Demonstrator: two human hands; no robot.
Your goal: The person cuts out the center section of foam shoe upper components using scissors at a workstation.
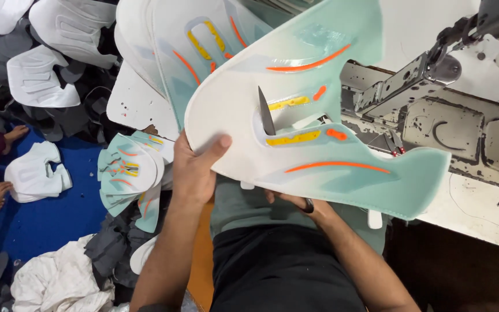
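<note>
— Mint-and-white shoe upper panel (319, 144): where is it?
— Raised over the lap, beside the sewing machine (434, 115). The left hand (194, 170) is clamped on its white edge, thumb on top.
— And the right hand (304, 205)?
— Under the panel, fingers closed around scissors (265, 112), whose blade pokes up through the cutout.

No packages, labels, signs or screens show anywhere in this view.
</note>
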